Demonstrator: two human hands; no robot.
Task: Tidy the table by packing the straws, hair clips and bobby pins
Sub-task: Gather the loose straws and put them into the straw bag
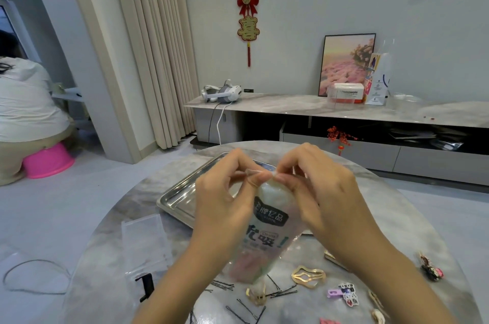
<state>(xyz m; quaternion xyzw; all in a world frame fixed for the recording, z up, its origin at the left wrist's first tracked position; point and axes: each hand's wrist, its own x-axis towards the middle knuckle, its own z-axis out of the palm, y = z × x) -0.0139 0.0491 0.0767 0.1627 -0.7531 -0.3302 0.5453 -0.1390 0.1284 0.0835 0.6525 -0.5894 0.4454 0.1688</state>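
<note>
Head view: a printed plastic bag (267, 228) is held upright above a round marble table (397, 217), near its middle. The bag's clear top edge is pinched by both hands. The left hand (225, 199) is curled, with thumb and forefinger closed on the left part of the edge. The right hand (322, 191) is likewise curled, and its fingertips are closed on the right part. The two hands are set close together, nearly touching. Pale and pinkish contents are seen through the film but are too blurred to be told apart.

A steel tray (174, 196) is seen on the table behind the hands, partly hidden by them. A clear packet (145, 239) lies flat to the left, with a black object (145, 286) just beside its near corner.

Black bobby pins (283, 293) are scattered loose on the near part of the table, below the bag. A large gold clip (308, 276) lies among them on the right, and a small gold clip (256, 296) on the left. A purple clip (334, 292) touches a white cat clip (349, 293), and a dark clip (430, 268) lies well apart near the right rim.

A headset (222, 93) rests on a low cabinet (291, 106) against the far wall.
</note>
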